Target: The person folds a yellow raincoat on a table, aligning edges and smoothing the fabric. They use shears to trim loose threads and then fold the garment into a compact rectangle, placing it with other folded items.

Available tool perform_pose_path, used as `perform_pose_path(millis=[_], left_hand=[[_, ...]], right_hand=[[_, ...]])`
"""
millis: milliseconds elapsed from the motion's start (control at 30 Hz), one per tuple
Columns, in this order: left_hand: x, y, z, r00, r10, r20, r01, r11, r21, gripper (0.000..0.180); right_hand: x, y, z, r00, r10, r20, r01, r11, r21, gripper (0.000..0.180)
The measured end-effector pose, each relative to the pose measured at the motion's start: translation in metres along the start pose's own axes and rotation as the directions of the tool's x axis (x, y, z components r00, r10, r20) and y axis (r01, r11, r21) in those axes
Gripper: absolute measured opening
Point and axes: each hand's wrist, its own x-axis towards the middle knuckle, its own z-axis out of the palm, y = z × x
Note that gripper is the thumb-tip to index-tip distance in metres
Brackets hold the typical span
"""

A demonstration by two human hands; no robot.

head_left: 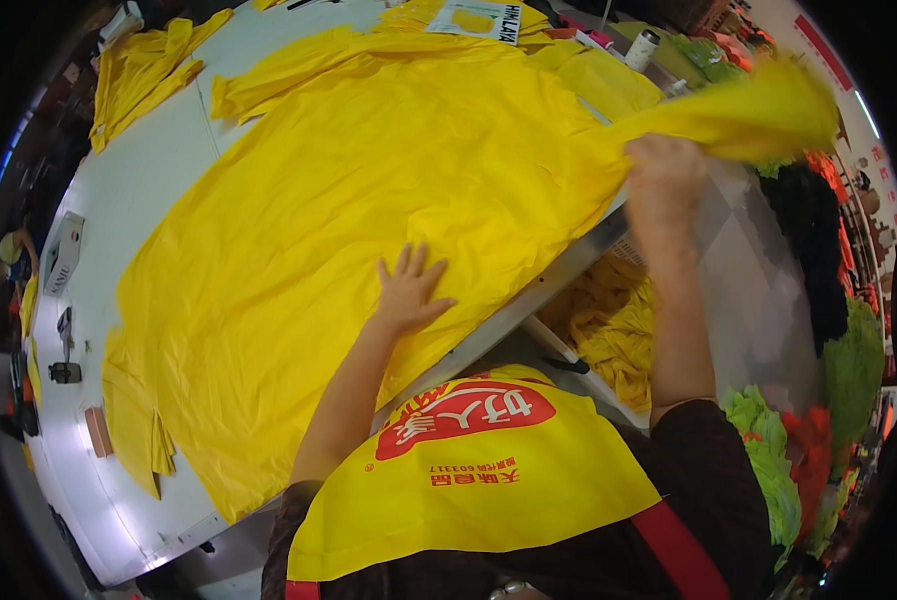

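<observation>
A large, thin yellow garment (pixel 298 230) lies spread over the white table, smooth in places and wrinkled in others. My left hand (pixel 408 290) rests flat on its near part, fingers spread. At the right edge of the table, my right hand (pixel 665 175) is closed around a bunched part of the same garment, probably a sleeve. The loose end (pixel 758 112) of that part swings out to the right past my fist, smeared by motion. I wear a yellow apron (pixel 468 510) with red straps.
White table (pixel 158 190) runs off to the left, its metal edge near my body. More yellow garments (pixel 148 75) lie at the far left. A box (pixel 64 255) and a small brown block (pixel 99 432) stand at left, a white bottle (pixel 642 50) at far right. Yellow cloth (pixel 613 335) fills a container below the edge.
</observation>
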Motion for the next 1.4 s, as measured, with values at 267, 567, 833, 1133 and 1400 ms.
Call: perform_pose_path(millis=[267,567,833,1133,1400], left_hand=[[-0.029,0.024,0.033,0.985,0.135,-0.103,-0.138,0.990,-0.022,0.059],[-0.105,-0.079,0.007,0.396,-0.867,-0.302,0.244,0.417,-0.876,0.051],[-0.104,-0.158,-0.090,0.342,-0.889,-0.303,-0.257,0.221,-0.941,0.015],[-0.302,-0.071,-0.003,0.397,-0.903,0.164,0.560,0.097,-0.823,0.039],[-0.215,-0.026,-0.081,0.480,-0.858,0.182,0.638,0.199,-0.743,0.028]], right_hand=[[-0.089,-0.110,0.053,0.538,-0.632,0.558,-0.030,0.647,0.762,0.016],[-0.144,-0.062,0.150,0.732,-0.074,0.677,-0.289,0.866,0.408,0.037],[-0.143,-0.043,0.147,0.831,-0.337,0.443,0.024,0.816,0.577,0.049],[-0.116,0.000,0.146,0.398,-0.504,0.767,-0.362,0.682,0.636,0.040],[-0.040,0.112,0.265,0.867,-0.435,0.244,0.332,0.868,0.368,0.017]])
